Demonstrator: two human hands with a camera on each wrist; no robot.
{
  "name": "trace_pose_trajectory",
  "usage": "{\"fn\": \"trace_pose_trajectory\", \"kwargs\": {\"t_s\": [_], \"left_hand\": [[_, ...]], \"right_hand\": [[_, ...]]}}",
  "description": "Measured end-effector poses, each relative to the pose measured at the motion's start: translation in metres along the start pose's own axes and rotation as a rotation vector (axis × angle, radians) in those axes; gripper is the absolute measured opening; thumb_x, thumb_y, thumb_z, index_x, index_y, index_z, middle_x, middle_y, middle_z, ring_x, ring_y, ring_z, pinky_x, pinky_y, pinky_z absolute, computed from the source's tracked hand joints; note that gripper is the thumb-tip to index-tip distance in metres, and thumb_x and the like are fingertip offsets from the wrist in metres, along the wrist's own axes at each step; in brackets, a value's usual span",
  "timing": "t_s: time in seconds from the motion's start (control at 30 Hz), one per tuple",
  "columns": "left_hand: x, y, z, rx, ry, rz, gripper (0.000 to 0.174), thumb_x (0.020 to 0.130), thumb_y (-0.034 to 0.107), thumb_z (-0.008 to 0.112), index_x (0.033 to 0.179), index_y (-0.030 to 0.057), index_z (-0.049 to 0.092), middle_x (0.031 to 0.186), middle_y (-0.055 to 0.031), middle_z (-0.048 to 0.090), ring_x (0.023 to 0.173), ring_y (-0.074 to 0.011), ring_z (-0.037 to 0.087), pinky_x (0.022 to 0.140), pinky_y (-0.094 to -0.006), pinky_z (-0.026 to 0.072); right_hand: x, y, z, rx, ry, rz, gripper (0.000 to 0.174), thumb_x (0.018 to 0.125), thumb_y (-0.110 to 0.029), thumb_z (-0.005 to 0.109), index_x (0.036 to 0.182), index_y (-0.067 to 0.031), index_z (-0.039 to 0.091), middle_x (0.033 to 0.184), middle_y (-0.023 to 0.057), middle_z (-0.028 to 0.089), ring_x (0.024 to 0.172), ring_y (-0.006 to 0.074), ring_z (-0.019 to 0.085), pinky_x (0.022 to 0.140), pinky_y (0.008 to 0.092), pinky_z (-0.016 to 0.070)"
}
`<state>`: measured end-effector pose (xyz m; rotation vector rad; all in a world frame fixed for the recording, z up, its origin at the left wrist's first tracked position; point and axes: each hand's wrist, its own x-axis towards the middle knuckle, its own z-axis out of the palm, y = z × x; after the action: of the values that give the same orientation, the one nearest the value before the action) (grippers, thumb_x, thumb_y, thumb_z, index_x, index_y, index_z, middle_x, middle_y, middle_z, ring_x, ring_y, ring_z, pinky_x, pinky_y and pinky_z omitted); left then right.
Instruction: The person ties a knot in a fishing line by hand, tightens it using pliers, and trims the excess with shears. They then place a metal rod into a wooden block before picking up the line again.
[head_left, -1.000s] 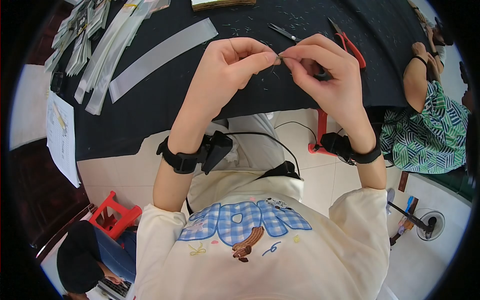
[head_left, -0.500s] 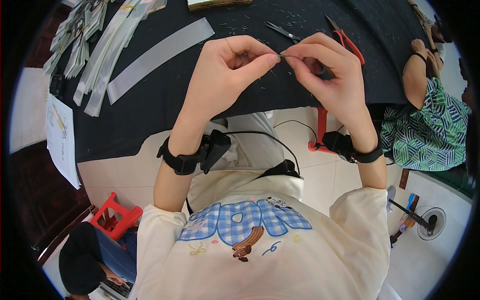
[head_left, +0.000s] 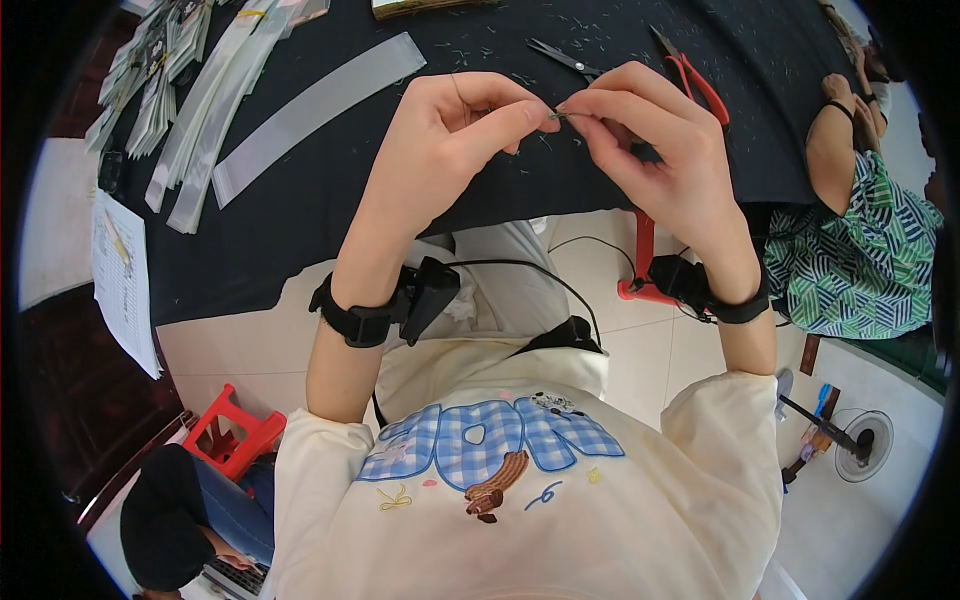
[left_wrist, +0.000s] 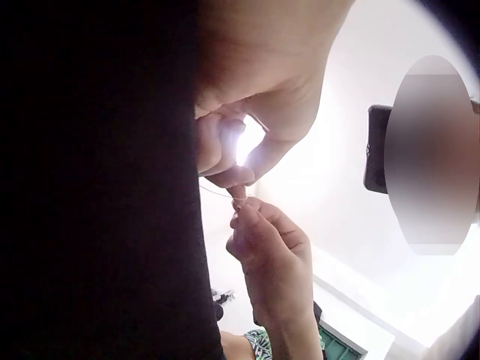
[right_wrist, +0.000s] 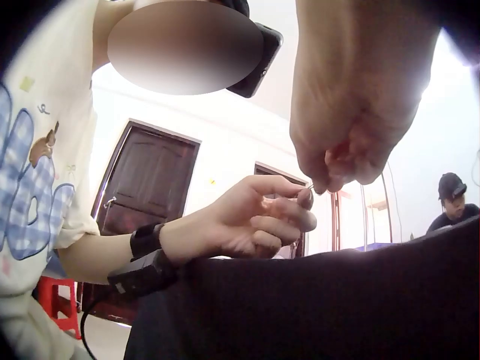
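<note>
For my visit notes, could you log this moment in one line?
left hand: pinches thin strand | right hand: pinches same strand | red-handled tool: on black cloth | pale strip: on black cloth

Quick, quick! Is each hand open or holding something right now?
Left hand: closed, pinching a tiny thin strand.
Right hand: closed, pinching that strand too.

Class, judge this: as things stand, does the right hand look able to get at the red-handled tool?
Probably yes: the red-handled tool lies close beyond the right hand, with nothing seen lying on it, though that hand pinches a thin strand and would likely have to let go first.
</note>
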<state>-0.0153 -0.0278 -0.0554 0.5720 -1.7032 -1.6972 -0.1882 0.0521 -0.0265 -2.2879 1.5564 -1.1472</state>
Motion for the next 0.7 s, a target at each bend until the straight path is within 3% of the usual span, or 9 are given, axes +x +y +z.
{"fn": "trace_pose_trajectory", "kwargs": {"t_s": [0.4,0.7], "left_hand": [[0.0,-0.0002,-0.0029,-0.105,-0.038,-0.134,0.016,0.081,0.015,0.061,0.082,0.0001,0.065,0.055,0.0047,0.044,0.044,-0.0018,0.028,0.042,-0.0196,0.0162],[-0.0002,-0.0011,-0.0061,-0.201,-0.048,-0.154,0.013,0.081,0.01,0.06,0.085,-0.0009,0.066,0.059,0.0019,0.051,0.043,-0.0004,0.031,0.041,-0.0175,0.0194]], "right_hand": [[-0.0007,-0.002,0.0012,-0.054,0.02,-0.066,0.011,0.075,-0.001,0.064,0.086,-0.001,0.064,0.081,0.0064,0.057,0.064,0.0206,0.058,0.056,0.0263,0.0474],[-0.0024,-0.0036,0.0056,0.014,0.077,0.023,0.011,0.074,0.0,0.066,0.084,-0.003,0.066,0.077,0.0037,0.059,0.056,0.0117,0.054,0.048,0.0218,0.0442]]}}
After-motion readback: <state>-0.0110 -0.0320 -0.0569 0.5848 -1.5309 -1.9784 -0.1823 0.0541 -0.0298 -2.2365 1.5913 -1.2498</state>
